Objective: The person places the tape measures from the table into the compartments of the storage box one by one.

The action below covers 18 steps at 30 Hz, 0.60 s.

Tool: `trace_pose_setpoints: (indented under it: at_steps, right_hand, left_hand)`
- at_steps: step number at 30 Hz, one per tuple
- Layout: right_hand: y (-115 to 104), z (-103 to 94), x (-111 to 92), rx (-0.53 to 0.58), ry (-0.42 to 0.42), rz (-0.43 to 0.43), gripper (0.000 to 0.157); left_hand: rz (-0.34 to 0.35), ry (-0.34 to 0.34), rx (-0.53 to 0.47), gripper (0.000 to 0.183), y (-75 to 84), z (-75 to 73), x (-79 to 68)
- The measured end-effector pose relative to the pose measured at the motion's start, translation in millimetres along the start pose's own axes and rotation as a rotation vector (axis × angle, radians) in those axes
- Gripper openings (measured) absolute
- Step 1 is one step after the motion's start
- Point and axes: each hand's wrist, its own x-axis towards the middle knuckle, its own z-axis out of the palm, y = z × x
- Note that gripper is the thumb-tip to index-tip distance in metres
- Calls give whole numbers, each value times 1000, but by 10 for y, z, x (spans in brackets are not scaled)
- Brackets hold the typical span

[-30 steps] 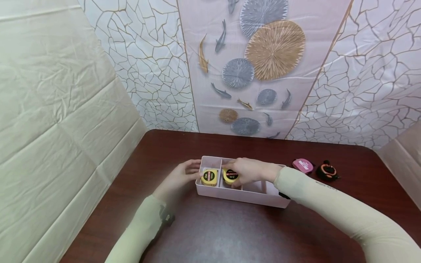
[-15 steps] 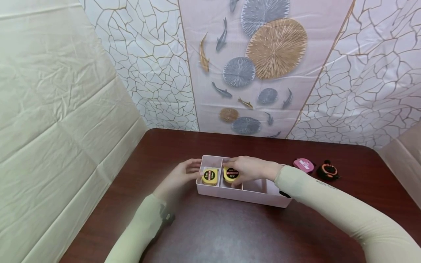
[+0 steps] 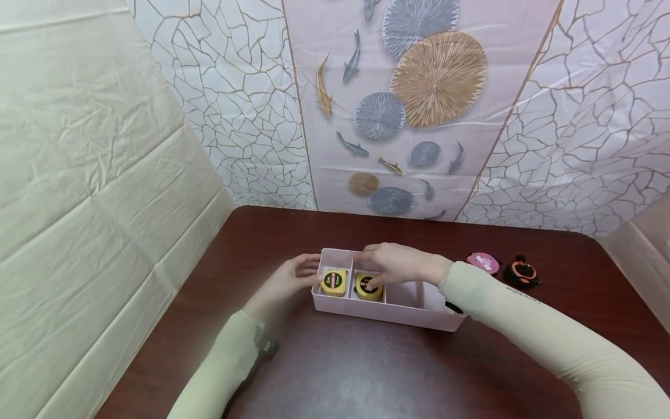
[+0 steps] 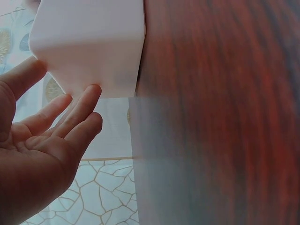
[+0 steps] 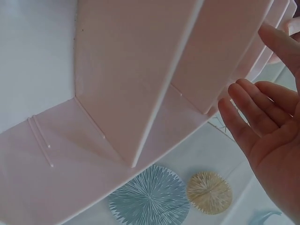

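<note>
A pale pink divided box (image 3: 387, 312) lies lengthwise on the table. In its leftmost compartment sits a yellow tape measure (image 3: 334, 281) with a black label. A second yellow tape measure (image 3: 366, 294) lies in the compartment beside it, partly covered by my right hand (image 3: 402, 263). That hand hovers over it with loose fingers, thumb overlapping the label; the right wrist view shows the fingers (image 5: 251, 117) extended at the box rim. My left hand (image 3: 280, 286) steadies the box's left end, its fingers (image 4: 86, 105) fairly straight against the end wall in the left wrist view.
To the box's right, a pink tape measure (image 3: 483, 263) and a black-and-orange tape measure (image 3: 520, 272) lie on the dark wooden table (image 3: 335, 372). Upright dividers (image 5: 136, 61) split the box. A patterned cloth (image 3: 251, 105) hangs behind the table.
My right hand has let go of the second yellow tape measure and lifted slightly; that tape measure now sits lower in its compartment. The left hand stays at the box's end.
</note>
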Motion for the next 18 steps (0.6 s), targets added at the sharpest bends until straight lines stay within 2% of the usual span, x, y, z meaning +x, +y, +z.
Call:
trace_pose_setpoints:
  at_steps: [6,10,18]
  right_hand:
    - [5,-52,-50,-42,45,0,62]
    - [5,-104,-79,-80,54,40,62]
    - [43,-246,-151,-75,87,108,58]
  left_hand:
    - [-31,0,-22,54,12,15,13]
    - [-40,2,-5,54,32,25,2]
    - [-57,22,1,55,50,34,-32]
